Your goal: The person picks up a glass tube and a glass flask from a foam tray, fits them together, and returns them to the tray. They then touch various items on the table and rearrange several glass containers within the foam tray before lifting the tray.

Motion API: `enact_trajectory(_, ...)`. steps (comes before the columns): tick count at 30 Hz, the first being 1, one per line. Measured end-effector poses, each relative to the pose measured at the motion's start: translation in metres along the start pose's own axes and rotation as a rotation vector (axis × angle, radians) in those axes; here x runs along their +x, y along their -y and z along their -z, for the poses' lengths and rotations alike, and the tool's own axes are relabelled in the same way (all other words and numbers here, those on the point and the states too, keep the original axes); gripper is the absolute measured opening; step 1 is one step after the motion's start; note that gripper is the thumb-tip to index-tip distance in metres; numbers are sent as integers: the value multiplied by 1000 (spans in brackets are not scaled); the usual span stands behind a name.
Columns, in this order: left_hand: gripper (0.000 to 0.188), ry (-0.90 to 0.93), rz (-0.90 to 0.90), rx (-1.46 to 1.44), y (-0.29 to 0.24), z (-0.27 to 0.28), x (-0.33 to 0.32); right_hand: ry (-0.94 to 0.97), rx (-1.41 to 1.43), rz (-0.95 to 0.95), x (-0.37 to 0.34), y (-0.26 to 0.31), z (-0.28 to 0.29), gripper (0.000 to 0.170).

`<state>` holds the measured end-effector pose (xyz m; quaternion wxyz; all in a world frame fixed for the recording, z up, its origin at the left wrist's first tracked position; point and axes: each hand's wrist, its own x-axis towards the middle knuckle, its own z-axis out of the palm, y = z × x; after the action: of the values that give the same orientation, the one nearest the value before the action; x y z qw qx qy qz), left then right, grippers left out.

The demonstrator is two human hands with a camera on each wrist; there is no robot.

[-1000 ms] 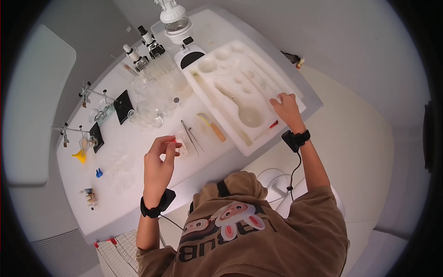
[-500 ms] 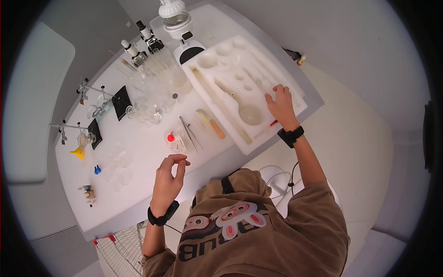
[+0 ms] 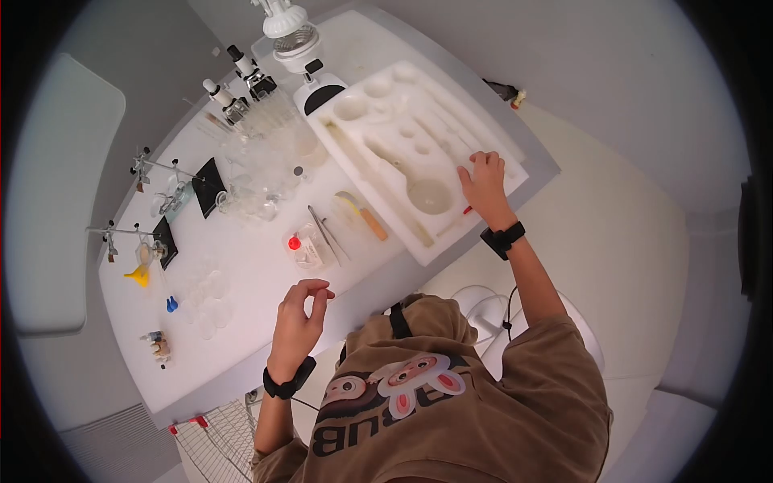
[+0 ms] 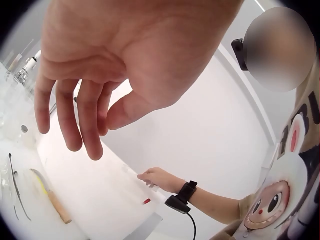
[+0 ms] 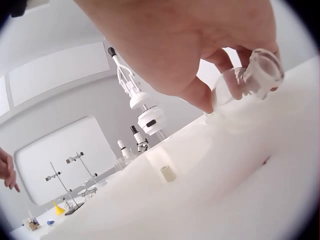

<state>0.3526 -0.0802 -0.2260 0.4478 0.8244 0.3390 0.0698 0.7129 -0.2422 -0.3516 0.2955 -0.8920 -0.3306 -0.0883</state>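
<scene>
My right hand (image 3: 486, 183) is over the right part of a white moulded tray (image 3: 378, 173). In the right wrist view its thumb and fingers grip a small clear glass vessel (image 5: 257, 80) with a flared rim, lying on its side close to the tray surface. My left hand (image 3: 299, 324) hovers at the front table edge, fingers bent loosely and holding nothing. Just beyond it stands a clear container with a red cap (image 3: 295, 243). Metal tweezers (image 3: 324, 229) and a wooden-handled knife (image 3: 373, 224) lie between that container and the tray.
A small red item (image 3: 468, 210) sits by my right wrist. Clear glassware (image 3: 254, 173) crowds the table's middle, with microscopes (image 3: 256, 82) behind. Along the left are clamp stands (image 3: 165, 241), a yellow funnel (image 3: 137, 276) and flat clear dishes (image 3: 211, 294). A wire basket (image 3: 217, 439) is below the table edge.
My left hand has drawn back from the red-capped container toward my body, leaving it in plain sight on the table. The right hand has shifted slightly over the tray.
</scene>
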Motion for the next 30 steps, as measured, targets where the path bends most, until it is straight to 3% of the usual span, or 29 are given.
enact_trajectory(6, 14, 31, -12, 27, 0, -4, -1, -66, 52, 56, -14, 1, 7, 33)
enact_trajectory(9, 15, 22, -99, 52, 2, -1, 1, -62, 97, 43, -24, -3, 27, 30)
enact_trajectory(11, 15, 29, -3, -11, 0, 0, 0, -63, 99, 25, -27, -9, 38, 26)
enact_trajectory(13, 15, 33, -12, -6, 3, -1, 1, 116, -41, 107, -31, -16, 47, 19)
enact_trajectory(17, 15, 24, -39, 15, 6, -2, 5, 68, -76, 202, -40, -17, 50, 17)
enact_trajectory(19, 15, 28, -21, 19, 3, -1, 5, 151, -153, 256, -42, -18, 50, 24)
enact_trajectory(24, 15, 30, -76, 37, 8, -3, 4, 106, -169, 265, -40, -9, 52, 31)
enact_trajectory(26, 16, 45, 15, 39, 2, -2, 3, 96, -167, 269, -39, -6, 51, 33)
enact_trajectory(30, 16, 44, 2, 45, 8, -4, 1, 101, -174, 281, -33, -3, 52, 37)
